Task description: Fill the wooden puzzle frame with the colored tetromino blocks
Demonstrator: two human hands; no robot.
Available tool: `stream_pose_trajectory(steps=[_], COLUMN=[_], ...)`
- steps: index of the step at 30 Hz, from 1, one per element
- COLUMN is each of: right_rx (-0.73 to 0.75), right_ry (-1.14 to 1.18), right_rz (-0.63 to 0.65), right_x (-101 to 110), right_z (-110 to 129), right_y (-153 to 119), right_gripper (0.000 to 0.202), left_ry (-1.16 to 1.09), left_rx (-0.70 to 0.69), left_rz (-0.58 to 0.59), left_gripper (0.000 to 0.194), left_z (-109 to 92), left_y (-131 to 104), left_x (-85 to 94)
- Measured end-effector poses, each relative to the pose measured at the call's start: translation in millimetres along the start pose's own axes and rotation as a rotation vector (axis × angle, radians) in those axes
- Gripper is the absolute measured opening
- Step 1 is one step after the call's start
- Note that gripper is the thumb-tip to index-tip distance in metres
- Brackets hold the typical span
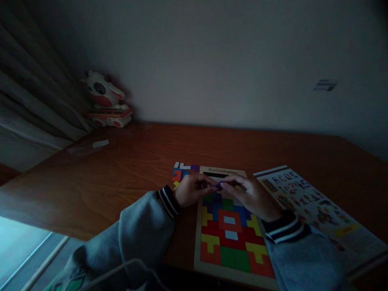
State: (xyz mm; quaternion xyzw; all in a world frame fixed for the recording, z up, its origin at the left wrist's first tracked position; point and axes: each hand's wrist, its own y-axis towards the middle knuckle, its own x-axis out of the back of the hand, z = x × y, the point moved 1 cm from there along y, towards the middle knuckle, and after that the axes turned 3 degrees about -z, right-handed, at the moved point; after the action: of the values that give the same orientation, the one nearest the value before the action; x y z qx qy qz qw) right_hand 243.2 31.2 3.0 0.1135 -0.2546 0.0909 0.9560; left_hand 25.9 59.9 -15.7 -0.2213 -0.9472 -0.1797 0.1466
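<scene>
Both of my hands meet over the upper part of a wooden puzzle board [197, 242]. A small purple puzzle piece [218, 184] is pinched between the fingertips of my left hand [191, 190] and my right hand [250, 196]; its full shape is hidden by the fingers. Colored block pieces fill the lower board, among them green pieces [235, 258], red pieces [212, 229] and an orange frame-like shape [221, 220] around a white gap. Just left of the board, beside my left hand, lies a pile of loose pieces [178, 174] in white, blue, orange, purple and yellow.
A printed sheet with colorful pattern pictures [321, 214] lies right of the board, partly under my right sleeve. A cow figure [104, 99] stands at the back left near the curtain [33, 85]. A white scrap [100, 144] lies on the brown table [136, 161]. A cable [133, 263] crosses my left sleeve.
</scene>
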Motion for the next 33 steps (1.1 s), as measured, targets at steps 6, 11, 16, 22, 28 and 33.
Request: stream_pose_trajectory(steps=[6, 11, 16, 22, 28, 33], right_rx=[-0.071, -0.101, -0.112, -0.149, -0.136, -0.083], right_ry=[0.247, 0.253, 0.144, 0.096, -0.094, -0.154], right_rz=[-0.139, -0.194, -0.1, -0.036, 0.059, 0.107], right_x=[11.9, 18.3, 16.6, 24.7, 28.1, 22.2], right_z=[-17.2, -18.9, -19.8, -26.1, -28.1, -33.8], right_y=[2.6, 5.2, 5.9, 3.2, -2.5, -2.8], right_gripper=[0.032, 0.035, 0.04, 0.033, 0.028, 0.026], left_ry=[0.33, 0.321, 0.274, 0.396, 0.493, 0.489], left_rx=[-0.397, -0.497, -0.494, -0.605, -0.671, -0.68], left_rz=[0.132, 0.407, 0.428, 0.437, 0.426, 0.422], left_gripper=[0.023, 0.031, 0.036, 0.031, 0.035, 0.034], left_z=[-18.7, -24.0, -23.7, -21.3, -17.6, -20.5], left_y=[-4.5, -10.8, -12.3, -11.7, -11.7, -10.5], left_x=[-2.7, -7.8, -11.2, -12.6, -13.7, -12.9])
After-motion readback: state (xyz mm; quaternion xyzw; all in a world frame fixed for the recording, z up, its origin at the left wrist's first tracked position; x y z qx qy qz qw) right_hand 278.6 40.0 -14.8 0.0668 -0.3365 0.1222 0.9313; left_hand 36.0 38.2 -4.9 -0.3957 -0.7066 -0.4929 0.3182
